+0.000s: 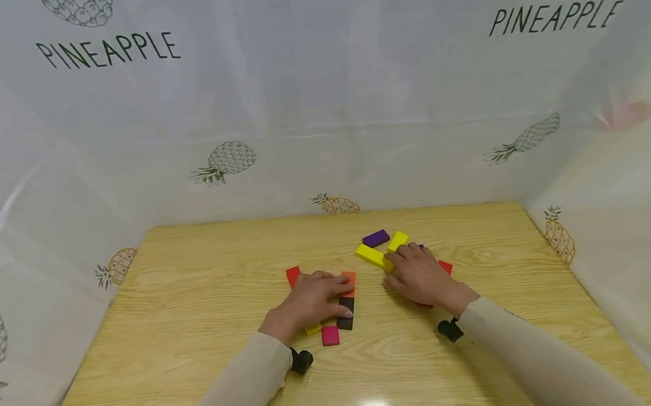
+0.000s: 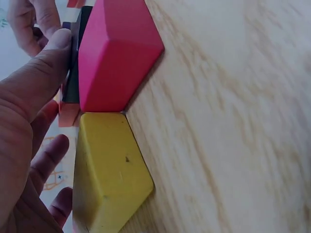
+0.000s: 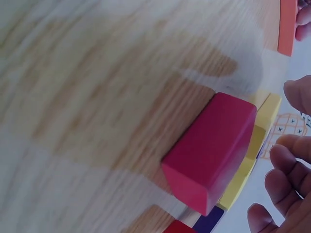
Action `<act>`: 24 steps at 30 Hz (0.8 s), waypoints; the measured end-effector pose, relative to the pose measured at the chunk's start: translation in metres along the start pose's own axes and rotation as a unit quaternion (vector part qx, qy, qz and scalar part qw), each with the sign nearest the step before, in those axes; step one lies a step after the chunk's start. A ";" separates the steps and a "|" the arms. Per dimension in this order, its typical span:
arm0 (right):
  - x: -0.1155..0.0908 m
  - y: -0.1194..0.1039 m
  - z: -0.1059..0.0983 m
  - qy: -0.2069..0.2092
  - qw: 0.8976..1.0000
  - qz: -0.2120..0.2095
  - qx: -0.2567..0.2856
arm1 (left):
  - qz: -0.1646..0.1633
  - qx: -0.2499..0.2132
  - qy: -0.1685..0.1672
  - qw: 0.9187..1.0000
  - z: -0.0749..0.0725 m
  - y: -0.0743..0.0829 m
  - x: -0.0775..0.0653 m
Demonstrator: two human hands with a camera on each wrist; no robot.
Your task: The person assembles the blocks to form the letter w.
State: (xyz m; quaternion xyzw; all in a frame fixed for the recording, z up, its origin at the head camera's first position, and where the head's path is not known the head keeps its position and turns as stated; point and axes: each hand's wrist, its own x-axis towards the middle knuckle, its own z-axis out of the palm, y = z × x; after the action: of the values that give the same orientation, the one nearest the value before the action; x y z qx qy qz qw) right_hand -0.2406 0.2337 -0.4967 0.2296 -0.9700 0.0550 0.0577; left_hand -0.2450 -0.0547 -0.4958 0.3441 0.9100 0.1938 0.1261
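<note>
My left hand lies over a cluster of coloured wooden blocks, its fingertips on an orange block and its thumb on a black block. Beside the thumb are a pink block and a yellow block, set end to end. My right hand hovers with loosely bent fingers at the near end of a long yellow block. In the right wrist view its thumb and fingers are apart with nothing between them. Close by stands a magenta block, mostly hidden under the hand in the head view.
Beyond the right hand lie a purple block and another yellow block; a red block shows at its right. One more red block sits behind the left hand. A pineapple-print sheet hangs around the wooden table.
</note>
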 end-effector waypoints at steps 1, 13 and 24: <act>0.000 0.000 0.000 -0.001 1.000 -0.002 0.000 | -0.002 -0.003 -0.001 1.000 0.000 0.000 -0.001; -0.008 0.007 0.002 -0.020 0.999 -0.001 -0.045 | 0.006 -0.010 -0.002 1.000 0.001 -0.002 -0.002; -0.029 0.031 -0.001 0.008 0.998 0.012 -0.061 | 0.014 -0.009 0.004 1.000 0.005 -0.006 -0.002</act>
State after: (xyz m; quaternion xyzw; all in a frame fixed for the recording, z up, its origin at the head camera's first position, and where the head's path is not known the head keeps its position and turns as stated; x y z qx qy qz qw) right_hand -0.2290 0.2745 -0.5027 0.2133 -0.9738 -0.0018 0.0789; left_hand -0.2452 -0.0586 -0.5024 0.3546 0.9039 0.2053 0.1229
